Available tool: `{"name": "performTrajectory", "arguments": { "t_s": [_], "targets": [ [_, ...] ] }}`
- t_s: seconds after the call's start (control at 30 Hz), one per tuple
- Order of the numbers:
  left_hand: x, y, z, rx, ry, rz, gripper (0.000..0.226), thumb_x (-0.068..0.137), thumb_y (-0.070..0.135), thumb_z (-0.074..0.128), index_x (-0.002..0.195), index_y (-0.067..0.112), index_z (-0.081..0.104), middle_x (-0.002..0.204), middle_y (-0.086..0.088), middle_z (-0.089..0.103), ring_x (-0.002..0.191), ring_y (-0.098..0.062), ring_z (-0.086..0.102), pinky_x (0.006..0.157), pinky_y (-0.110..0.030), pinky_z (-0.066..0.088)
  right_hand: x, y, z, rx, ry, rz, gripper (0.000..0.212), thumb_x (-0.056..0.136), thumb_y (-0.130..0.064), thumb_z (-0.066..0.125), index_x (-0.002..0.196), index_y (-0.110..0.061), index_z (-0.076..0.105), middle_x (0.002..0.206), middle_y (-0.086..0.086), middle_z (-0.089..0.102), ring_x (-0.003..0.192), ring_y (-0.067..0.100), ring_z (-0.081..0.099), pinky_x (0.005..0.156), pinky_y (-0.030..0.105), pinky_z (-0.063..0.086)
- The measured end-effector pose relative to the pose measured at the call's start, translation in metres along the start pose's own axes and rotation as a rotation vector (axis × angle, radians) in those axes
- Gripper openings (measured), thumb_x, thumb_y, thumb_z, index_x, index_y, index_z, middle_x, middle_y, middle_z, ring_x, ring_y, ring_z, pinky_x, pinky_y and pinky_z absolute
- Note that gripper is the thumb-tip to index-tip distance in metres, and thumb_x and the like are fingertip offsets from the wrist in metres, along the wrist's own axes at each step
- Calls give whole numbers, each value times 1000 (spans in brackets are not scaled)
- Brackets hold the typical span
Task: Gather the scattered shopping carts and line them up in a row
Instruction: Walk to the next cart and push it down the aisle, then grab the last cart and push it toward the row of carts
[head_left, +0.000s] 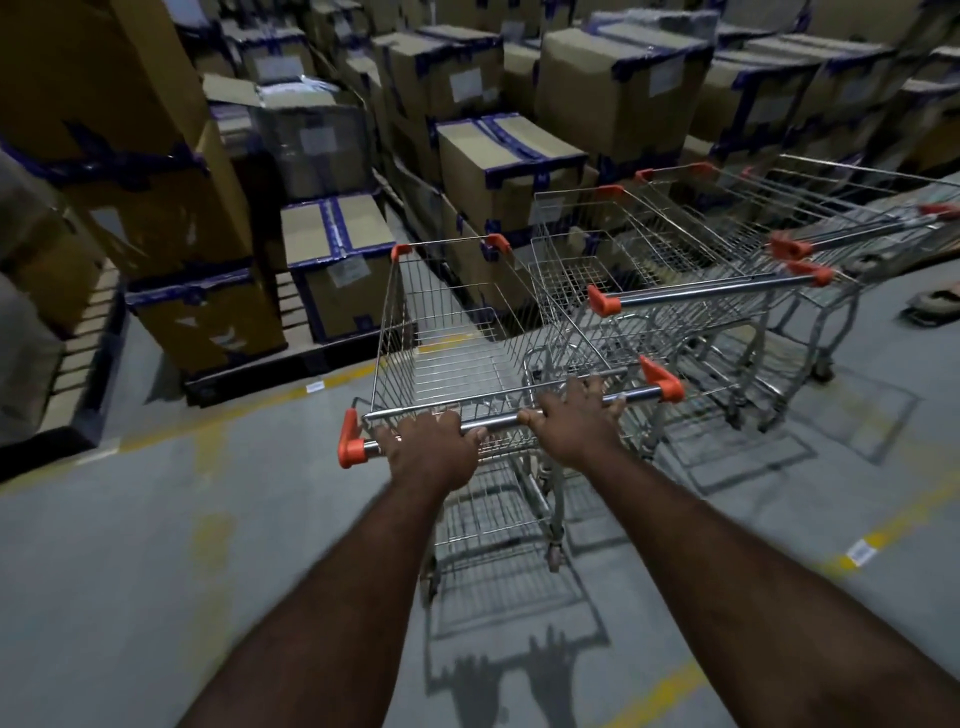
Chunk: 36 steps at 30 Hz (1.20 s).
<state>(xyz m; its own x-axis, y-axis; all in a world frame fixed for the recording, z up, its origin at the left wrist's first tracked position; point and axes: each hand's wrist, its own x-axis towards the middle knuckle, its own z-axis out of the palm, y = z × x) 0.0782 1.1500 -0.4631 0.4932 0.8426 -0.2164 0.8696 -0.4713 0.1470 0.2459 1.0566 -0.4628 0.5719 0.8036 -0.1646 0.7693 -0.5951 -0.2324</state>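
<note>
Hands: left hand (428, 444) and right hand (571, 418) both grip the cart handle (501, 422).
Cart (457, 338): beside the second cart (649, 260), third cart (753, 208) beyond.

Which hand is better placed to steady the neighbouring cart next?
Probably the right hand: it grips the handle bar nearer the neighbouring cart; the left hand grips farther away.

text check | we can't read a thing here tbh | white labels (466, 84) on the cardboard boxes (613, 93): just blur | floor sticker (860, 552): too small for us | shopping cart (457, 353): nothing legible either
</note>
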Motion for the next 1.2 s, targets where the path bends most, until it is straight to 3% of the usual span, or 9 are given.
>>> {"name": "performTrajectory", "arguments": {
  "t_s": [0.2,0.3,0.4,0.47,0.53,0.67,0.87,0.97,1.2],
  "targets": [
    [-6,30,-10,9,-16,-60,47,98,33,41,145,25,41,151,-13,42,144,-39,25,109,-75,0,-4,27,-11,206,-36,-104,55,104,-36,46,156,-31,30,167,10,-5,152,35,-14,117,64,-3],
    [-8,31,-7,8,27,51,49,100,38,42,146,22,41,154,-10,38,146,-36,25,114,-71,10,-31,35,0,388,73,-64,62,101,-33,53,157,-30,26,168,2,-1,153,27,-9,120,55,14],
    [-14,44,-5,-56,101,183,49,98,51,45,137,22,52,142,-6,50,136,-30,40,114,-60,25,-49,42,5,467,174,-24,52,99,-36,59,148,-21,48,162,6,30,149,24,28,115,41,33],
    [-20,60,-5,-74,149,321,46,95,52,49,129,21,60,130,-5,58,126,-29,51,107,-49,39,-56,48,-1,576,225,35,39,96,-37,63,133,-22,64,136,6,63,125,21,58,97,28,45],
    [-29,78,-9,-101,130,467,43,95,50,52,121,20,66,122,-7,64,117,-30,58,96,-41,48,-64,57,-10,611,214,71,31,94,-40,63,118,-24,72,113,2,74,106,19,68,88,28,50],
    [-48,115,-11,-24,49,614,35,95,48,52,116,26,69,120,-7,69,112,-29,64,84,-35,50,-90,83,-22,509,175,121,23,93,-35,63,101,-17,75,100,8,75,99,26,68,82,33,52],
    [-76,188,7,-5,-55,797,32,94,47,52,111,26,68,119,-7,70,112,-29,64,86,-36,52,-161,143,-36,570,270,308,25,97,-38,61,107,-20,75,103,2,75,91,12,63,71,26,41],
    [-105,228,21,2,-160,917,31,93,44,53,107,22,69,116,-9,70,110,-29,65,86,-35,53,-206,180,-37,575,313,431,31,99,-42,57,98,-15,72,99,8,72,91,21,62,71,31,43],
    [-196,302,90,229,-379,1125,37,98,44,53,112,15,71,119,-10,69,114,-26,62,89,-32,48,-332,260,7,618,331,725,43,99,-44,55,62,-27,42,70,-6,47,81,19,50,68,27,32]
  ]
}}
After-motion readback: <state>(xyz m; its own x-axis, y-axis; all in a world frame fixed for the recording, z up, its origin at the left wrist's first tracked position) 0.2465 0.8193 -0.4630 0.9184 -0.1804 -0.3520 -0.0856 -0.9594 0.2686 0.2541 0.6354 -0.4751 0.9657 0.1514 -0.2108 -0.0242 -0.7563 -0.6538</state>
